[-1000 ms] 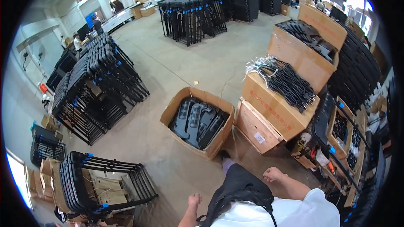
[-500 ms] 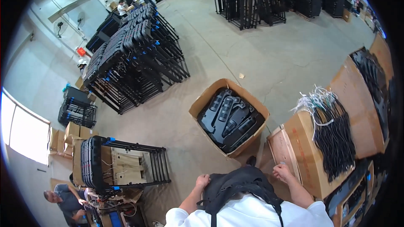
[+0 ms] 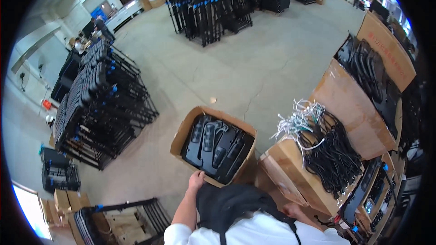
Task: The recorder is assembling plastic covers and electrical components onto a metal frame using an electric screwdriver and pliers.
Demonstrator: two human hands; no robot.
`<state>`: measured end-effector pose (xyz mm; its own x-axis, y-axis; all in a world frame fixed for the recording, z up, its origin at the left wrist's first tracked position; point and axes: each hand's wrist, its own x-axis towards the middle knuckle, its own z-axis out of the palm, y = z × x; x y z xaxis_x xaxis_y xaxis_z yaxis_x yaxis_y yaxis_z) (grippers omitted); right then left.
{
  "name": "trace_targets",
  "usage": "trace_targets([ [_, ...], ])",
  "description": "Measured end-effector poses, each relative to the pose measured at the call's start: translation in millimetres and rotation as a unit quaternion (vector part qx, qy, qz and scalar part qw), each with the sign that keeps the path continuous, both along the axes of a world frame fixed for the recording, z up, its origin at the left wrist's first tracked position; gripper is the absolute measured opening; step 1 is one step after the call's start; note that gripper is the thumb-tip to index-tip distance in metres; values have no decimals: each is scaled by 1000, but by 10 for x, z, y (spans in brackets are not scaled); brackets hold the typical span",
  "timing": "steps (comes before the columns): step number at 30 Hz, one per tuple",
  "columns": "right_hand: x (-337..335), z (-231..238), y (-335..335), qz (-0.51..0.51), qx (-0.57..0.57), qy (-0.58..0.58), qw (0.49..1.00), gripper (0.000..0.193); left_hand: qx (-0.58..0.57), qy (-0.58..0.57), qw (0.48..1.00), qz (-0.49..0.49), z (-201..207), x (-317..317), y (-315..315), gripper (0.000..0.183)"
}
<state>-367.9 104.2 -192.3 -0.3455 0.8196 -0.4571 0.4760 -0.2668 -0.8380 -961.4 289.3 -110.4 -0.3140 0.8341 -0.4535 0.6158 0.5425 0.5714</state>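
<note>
My left hand (image 3: 196, 179), fingers curled closed, is at the near left rim of an open cardboard box (image 3: 179, 137). I cannot tell whether it grips the rim or only overlaps it in view. Inside the box lie several black moulded plastic parts (image 3: 208, 138). Low on my right side, my right hand (image 3: 293, 209) is near a carton (image 3: 286, 165); its fingers are blurred and partly hidden. A thick bundle of black cables (image 3: 334, 156) with white and green wire ends (image 3: 302, 118) drapes over that carton. I wear a black apron-like garment (image 3: 236, 204).
Rows of black metal frames (image 3: 97, 97) stand at left, with more frames (image 3: 209, 7) at the far side. A tall open carton (image 3: 349, 109) holds black parts at right, beside a shelf (image 3: 374, 199) of components. A scrap (image 3: 213, 100) lies on the concrete floor.
My view has swung right, so the scene has shifted left and the worker at lower left is out of view. My left hand has moved from the garment to the box rim.
</note>
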Motion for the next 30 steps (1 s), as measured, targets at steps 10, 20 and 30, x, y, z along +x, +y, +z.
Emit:
trace_targets([
  [10, -1888, 110, 2204, 12, -273, -23, 962, 25, -76, -190, 914, 351, -109, -678, -1632, 33],
  [20, -1834, 800, 1830, -120, -142, -163, 969, 22, -180, 12, 951, -253, -1511, -1802, -569, 32],
  [30, -1919, 977, 240, -495, -357, -155, 777, 15, 2, -259, 963, 70, -596, -1143, 2402, 26],
])
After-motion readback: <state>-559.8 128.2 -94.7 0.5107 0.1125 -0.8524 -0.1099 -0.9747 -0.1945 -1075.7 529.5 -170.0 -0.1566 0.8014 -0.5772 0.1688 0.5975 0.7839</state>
